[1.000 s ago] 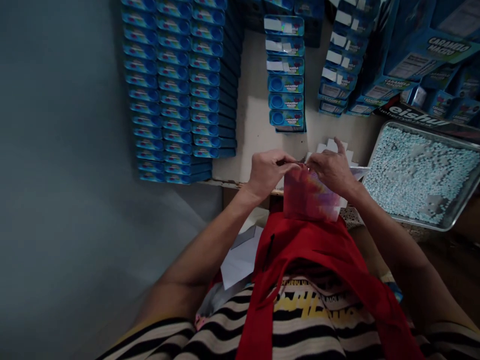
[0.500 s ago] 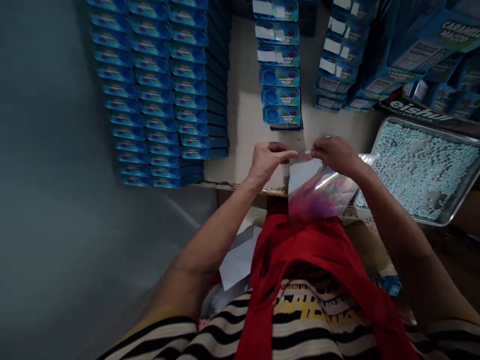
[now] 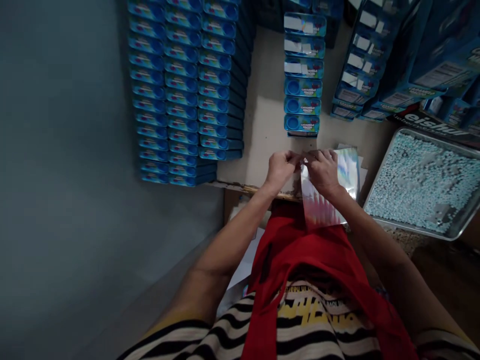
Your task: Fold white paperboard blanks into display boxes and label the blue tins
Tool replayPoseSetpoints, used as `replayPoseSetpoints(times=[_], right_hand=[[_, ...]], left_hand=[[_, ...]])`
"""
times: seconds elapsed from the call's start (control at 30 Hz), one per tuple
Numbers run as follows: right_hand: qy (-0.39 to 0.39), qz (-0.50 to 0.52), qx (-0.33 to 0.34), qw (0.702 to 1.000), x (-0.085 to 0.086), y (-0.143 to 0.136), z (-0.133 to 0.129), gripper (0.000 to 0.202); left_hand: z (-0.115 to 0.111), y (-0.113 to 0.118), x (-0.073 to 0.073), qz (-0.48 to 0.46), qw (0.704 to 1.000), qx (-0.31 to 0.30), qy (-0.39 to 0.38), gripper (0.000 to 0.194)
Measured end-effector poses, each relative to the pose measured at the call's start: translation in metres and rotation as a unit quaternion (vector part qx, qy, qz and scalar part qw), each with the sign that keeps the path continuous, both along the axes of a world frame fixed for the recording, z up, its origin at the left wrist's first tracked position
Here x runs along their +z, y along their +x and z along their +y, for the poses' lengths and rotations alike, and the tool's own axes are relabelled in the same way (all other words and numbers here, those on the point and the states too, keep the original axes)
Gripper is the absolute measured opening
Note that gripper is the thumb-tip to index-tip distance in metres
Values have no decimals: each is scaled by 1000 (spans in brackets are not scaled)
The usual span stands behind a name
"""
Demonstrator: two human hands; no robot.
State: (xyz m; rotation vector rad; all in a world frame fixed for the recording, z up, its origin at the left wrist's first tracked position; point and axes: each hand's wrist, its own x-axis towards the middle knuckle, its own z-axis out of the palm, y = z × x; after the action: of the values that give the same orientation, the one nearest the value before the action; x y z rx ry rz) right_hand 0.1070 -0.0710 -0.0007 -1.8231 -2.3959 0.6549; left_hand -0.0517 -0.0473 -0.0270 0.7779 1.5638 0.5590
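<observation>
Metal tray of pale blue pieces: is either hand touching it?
No, the left hand and right hand are both at a corner of the shiny sheet, left of the metal tray.

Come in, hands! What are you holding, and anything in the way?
Right hand gripping shiny sheet; left hand closed at its upper corner, exact contact unclear. Column of blue boxes just beyond both hands, apparently not blocking.
</observation>
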Motion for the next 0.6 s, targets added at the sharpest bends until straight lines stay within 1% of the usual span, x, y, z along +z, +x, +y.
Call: replayPoseSetpoints(times=[0.1,0.2,0.33,0.47,0.6], right_hand=[[15,12,-3,1000,-12,-4,-11,40],[23,13,-2,1000,-19,-5,-22,47],[33,0,4,999,-16,-7,-36,54],[38,-11,6,999,-12,-12,-46,54],[45,2,6,999,-14,-13,-49,50]], left_hand=[[0,-1,1,-55,998,29,-24,36],[0,-1,3,-76,995,43,-48,36],[1,-3,7,-99,991,59,-65,32],[5,-8,10,-126,983,81,-102,35],[5,-14,10,-119,985,74,-102,38]])
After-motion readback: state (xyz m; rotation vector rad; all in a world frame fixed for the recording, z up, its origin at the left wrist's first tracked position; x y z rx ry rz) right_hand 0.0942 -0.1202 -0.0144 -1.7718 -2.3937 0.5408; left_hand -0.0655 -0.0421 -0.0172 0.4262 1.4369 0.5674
